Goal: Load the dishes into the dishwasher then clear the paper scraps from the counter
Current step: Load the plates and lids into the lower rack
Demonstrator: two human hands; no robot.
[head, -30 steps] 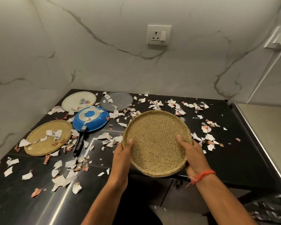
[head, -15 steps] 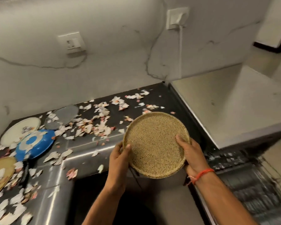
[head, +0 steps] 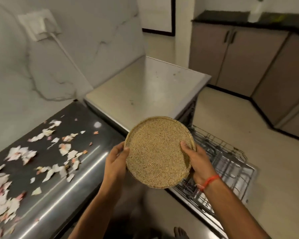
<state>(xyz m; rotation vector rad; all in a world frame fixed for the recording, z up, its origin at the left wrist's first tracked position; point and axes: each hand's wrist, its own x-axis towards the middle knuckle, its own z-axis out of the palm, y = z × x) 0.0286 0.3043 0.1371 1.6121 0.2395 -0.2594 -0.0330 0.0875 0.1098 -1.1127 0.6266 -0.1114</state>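
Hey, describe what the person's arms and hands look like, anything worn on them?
Both forearms are bare, with no sleeves in view. The right hand has a thin orange-red thread bracelet tied round the wrist, with a small knot or loose end hanging. The left hand and its wrist show no band, ring or watch.

One speckled plate (head: 158, 152), two hands, one dishwasher rack (head: 226, 163), countless paper scraps (head: 21, 169).

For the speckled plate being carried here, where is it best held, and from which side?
By the rim, at opposite edges, one hand from each side. The plate is wide, flat and shallow with a low raised rim, so thumbs over the rim and fingers beneath should keep it steady. That is how it is held now: left hand on its left edge, right hand on its right, above the rack.
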